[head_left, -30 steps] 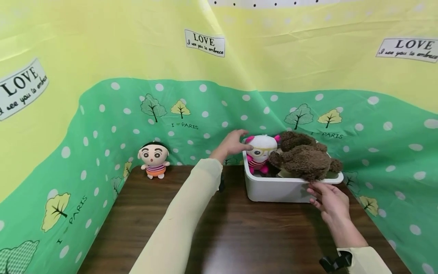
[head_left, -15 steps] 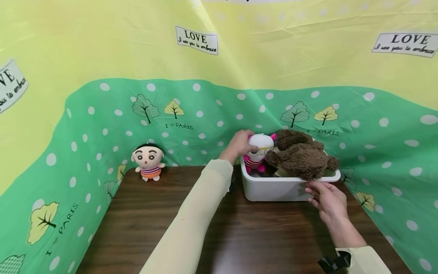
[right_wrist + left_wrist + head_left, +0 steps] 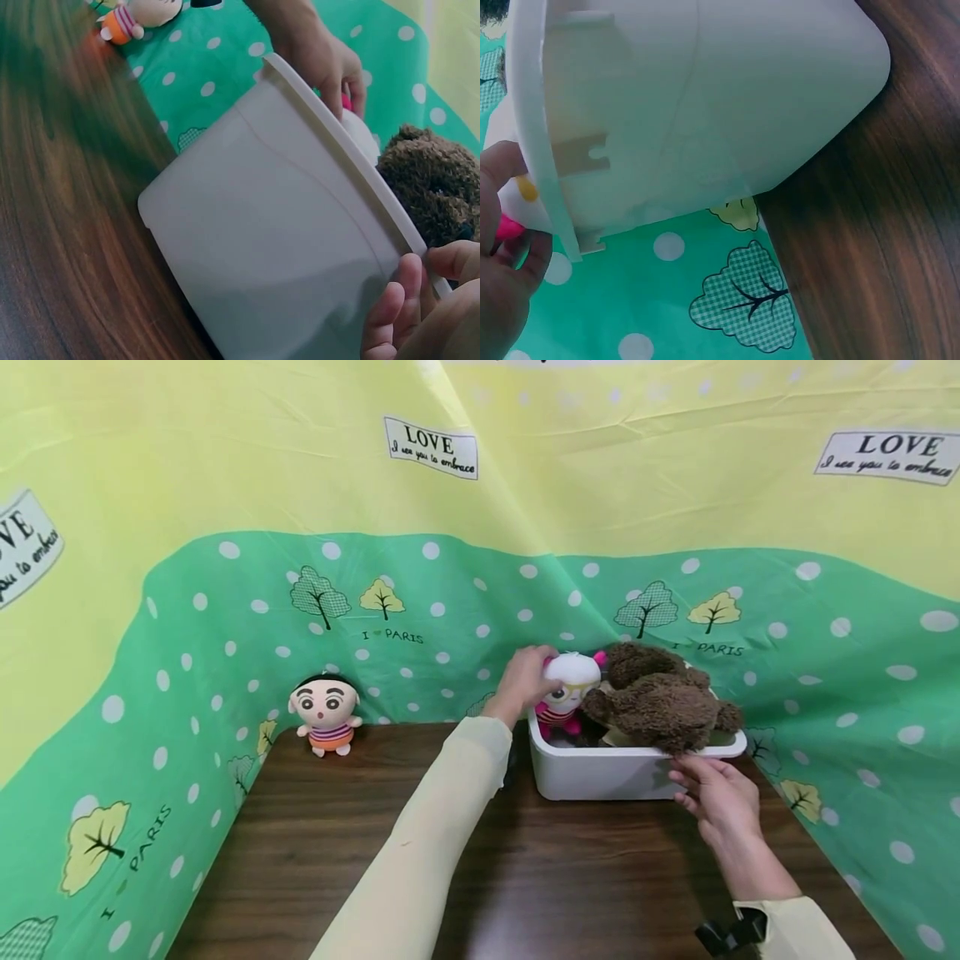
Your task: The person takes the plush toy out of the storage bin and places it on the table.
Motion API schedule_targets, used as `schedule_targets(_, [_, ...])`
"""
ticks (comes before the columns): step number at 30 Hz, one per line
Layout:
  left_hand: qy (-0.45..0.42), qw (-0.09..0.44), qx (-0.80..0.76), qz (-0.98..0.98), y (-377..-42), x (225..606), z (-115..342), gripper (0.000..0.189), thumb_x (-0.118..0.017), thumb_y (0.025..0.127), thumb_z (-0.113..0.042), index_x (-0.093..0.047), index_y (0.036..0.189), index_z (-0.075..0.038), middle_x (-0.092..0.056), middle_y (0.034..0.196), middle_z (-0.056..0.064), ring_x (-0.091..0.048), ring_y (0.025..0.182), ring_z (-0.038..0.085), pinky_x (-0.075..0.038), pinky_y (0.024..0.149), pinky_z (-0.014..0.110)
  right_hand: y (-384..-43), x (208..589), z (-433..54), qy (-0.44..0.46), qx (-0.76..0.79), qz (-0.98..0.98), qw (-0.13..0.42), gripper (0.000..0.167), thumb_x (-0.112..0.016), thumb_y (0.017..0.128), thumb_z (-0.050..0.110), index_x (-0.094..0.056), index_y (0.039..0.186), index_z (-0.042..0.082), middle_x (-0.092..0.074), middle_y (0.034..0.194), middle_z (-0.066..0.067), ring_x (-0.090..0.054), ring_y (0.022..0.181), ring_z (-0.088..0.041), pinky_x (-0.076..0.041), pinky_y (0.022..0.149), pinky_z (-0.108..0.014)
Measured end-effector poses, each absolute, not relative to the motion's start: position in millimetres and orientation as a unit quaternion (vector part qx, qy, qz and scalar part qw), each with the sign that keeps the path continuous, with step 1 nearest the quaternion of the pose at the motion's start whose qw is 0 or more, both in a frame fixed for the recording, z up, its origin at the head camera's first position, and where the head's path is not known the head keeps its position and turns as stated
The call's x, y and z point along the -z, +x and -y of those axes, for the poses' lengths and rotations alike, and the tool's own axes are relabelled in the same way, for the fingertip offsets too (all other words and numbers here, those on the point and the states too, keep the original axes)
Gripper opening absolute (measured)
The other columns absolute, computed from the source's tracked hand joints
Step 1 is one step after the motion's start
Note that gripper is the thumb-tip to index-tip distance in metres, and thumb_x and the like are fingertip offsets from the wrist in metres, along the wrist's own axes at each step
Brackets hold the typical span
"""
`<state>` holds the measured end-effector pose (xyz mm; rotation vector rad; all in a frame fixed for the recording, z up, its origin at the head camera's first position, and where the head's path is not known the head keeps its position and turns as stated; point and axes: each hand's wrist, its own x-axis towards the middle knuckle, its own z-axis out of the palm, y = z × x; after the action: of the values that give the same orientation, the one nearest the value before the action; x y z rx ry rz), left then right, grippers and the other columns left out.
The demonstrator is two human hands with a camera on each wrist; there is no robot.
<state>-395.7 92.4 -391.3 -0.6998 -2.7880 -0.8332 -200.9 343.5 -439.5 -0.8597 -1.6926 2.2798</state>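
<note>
A white plastic bin (image 3: pixel 600 778) stands on the table and holds stuffed toys. In its left end sits a plush toy (image 3: pixel 576 672) with a white head, pink ears, yellow glasses and a striped body. My left hand (image 3: pixel 523 680) grips the left side of that head, thumb in front and fingers behind; pink and white parts show between them in the left wrist view. My right hand (image 3: pixel 722 806) pinches the bin's front rim near its right end, thumb on the inner side in the right wrist view. Beside it a curly brown plush (image 3: pixel 667 710) lies heaped above the rim.
A plush doll (image 3: pixel 326 713) with black hair, a striped shirt and orange shorts sits at the table's back left corner. Behind and along both sides hangs a green and yellow printed cloth (image 3: pixel 420 610). The tabletop (image 3: pixel 360 827) is dark wood.
My left hand has moved right onto the white-headed plush, which has shifted slightly left against the bin's end. My right hand keeps its hold on the rim. The head view has turned slightly.
</note>
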Motion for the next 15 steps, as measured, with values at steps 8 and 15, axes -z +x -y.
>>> schedule_targets(8, [-0.250, 0.106, 0.287, 0.918, -384.1, 378.2, -90.2, 0.048, -0.080, 0.092, -0.027, -0.065, 0.135, -0.015, -0.067, 0.126, 0.003, -0.062, 0.113, 0.018, -0.052, 0.101, 0.033, -200.1, 440.9, -341.2, -0.298, -0.762, 0.569, 0.089, 0.005, -0.074, 0.095, 0.019, -0.073, 0.092, 0.022, -0.076, 0.077, 0.009, -0.071, 0.070, -0.006, -0.056, 0.053, -0.028])
schedule_targets(15, [-0.256, 0.130, 0.303, 0.909, -370.4, 348.1, -84.8, 0.048, -0.080, 0.091, -0.026, -0.064, 0.136, -0.018, -0.066, 0.130, 0.001, -0.062, 0.115, 0.017, -0.053, 0.101, 0.032, -200.1, 438.6, -339.7, -0.302, -0.767, 0.558, 0.099, 0.010, -0.071, 0.096, 0.018, -0.075, 0.088, 0.022, -0.076, 0.076, 0.008, -0.070, 0.068, -0.006, -0.055, 0.052, -0.028])
